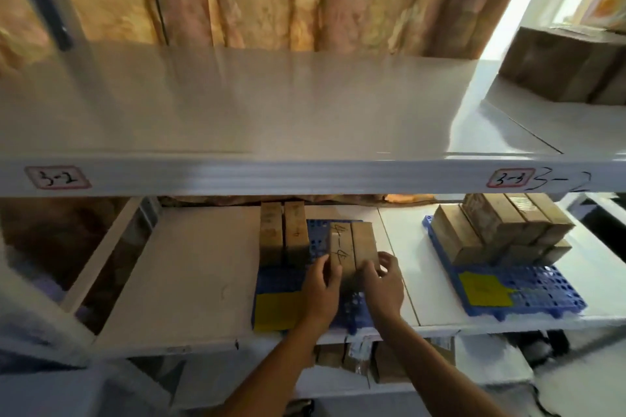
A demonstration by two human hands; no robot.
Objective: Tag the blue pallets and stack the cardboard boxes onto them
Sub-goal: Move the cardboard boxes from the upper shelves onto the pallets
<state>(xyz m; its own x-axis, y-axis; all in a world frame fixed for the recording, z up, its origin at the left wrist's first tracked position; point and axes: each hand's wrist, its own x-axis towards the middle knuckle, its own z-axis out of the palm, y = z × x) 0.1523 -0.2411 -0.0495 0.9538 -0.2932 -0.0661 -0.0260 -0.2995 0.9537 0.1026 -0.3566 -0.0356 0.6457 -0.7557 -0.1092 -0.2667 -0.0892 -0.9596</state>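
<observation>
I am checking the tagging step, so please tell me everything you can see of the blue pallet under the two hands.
The blue pallet looks like moulded plastic with a grid of holes. It lies flat on the white middle shelf, left of a second pallet. A yellow tag covers its front left corner. Two cardboard boxes stand at its back left; two more, marked with handwriting, sit mid-pallet, gripped by the left hand and right hand.

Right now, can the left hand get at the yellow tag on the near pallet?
Probably yes. The left hand holds the marked boxes, and the yellow tag lies uncovered just beside its wrist on the blue pallet.
</observation>
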